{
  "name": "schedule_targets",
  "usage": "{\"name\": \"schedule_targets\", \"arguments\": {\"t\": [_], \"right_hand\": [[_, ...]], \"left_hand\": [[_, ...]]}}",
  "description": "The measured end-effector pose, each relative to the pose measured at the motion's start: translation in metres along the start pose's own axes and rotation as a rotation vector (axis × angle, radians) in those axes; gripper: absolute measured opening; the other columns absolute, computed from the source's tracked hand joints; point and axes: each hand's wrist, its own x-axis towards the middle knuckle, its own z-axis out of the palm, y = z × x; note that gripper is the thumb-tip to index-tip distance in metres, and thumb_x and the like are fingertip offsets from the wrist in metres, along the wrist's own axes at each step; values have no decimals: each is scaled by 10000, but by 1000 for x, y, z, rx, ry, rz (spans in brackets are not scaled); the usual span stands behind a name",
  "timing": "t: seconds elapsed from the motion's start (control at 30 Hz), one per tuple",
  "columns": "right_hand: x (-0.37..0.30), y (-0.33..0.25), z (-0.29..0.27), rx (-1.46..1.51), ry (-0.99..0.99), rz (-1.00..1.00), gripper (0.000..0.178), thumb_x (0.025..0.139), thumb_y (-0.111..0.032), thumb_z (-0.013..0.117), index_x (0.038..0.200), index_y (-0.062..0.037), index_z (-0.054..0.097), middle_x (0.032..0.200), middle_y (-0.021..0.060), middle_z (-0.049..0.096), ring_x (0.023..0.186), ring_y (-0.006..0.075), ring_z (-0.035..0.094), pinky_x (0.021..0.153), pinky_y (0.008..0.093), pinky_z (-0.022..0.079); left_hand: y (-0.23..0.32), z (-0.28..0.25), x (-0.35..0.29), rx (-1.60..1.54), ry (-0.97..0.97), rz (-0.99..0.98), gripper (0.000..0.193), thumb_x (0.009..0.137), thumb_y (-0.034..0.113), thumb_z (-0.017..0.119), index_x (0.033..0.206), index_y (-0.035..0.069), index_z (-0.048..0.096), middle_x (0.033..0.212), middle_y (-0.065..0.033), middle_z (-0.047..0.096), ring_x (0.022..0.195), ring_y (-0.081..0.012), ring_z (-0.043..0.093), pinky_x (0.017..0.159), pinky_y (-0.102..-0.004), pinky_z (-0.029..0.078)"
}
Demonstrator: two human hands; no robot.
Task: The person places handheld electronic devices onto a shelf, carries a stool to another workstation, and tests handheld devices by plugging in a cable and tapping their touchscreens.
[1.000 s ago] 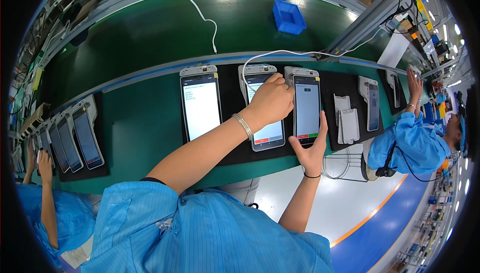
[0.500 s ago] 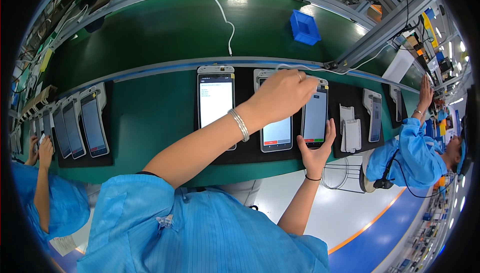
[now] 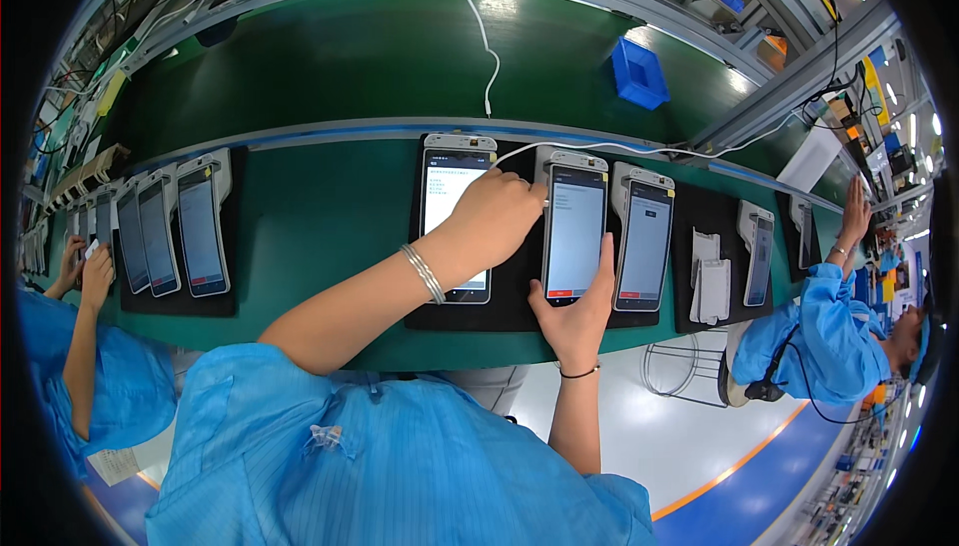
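Three white handheld terminals lie side by side in front of me. My right hand [image 3: 577,318] holds the middle terminal [image 3: 576,236] at its lower end, thumb at the left corner and fingers along the right edge. Above the gap between the left terminal [image 3: 458,158] and the middle one is my left hand [image 3: 497,218], its fingers curled and its fingertips at the middle terminal's left edge. A white cable [image 3: 619,149] passes over the terminals' tops down to this hand; whether the fingers pinch its end is hidden. The right terminal [image 3: 645,246] is untouched, its screen lit.
A black mat [image 3: 519,318] lies under the terminals. Further right are white flat parts [image 3: 711,291] and another terminal [image 3: 758,256]. More terminals [image 3: 204,231] stand at left, beside a co-worker's hands [image 3: 97,274]. A blue bin [image 3: 639,74] and a loose cable [image 3: 489,66] lie beyond the rail.
Both my hands have moved left, from the right terminal to the middle one. The white cable's near end has shifted left along with my left hand. The whole view has shifted slightly.
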Motion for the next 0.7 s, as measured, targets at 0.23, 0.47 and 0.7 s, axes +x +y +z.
{"name": "schedule_targets", "arguments": {"t": [0.23,0.47,0.7], "right_hand": [[0,4,-1,105,64,71,889,579,-145,746,1313,39,282,1305,217,384,1192,329,414,999,363,322],[0,5,0,123,67,64,869,567,-151,758,1290,38,315,1271,242,400,1173,365,411,977,396,341],[0,5,-1,154,70,79,864,563,-151,759,1283,47,323,1266,238,408,1173,360,416,977,393,343]], "left_hand": [[-2,8,2,-84,3,65,74,765,40,540,800,0,591,715,-138,619,751,-268,601,751,-360,453],[-4,6,1,-157,23,79,73,782,55,543,805,2,588,689,-137,617,707,-286,602,740,-370,453],[1,11,-1,-127,77,20,106,807,96,553,823,-7,576,653,-138,601,691,-277,601,708,-367,463]]}}
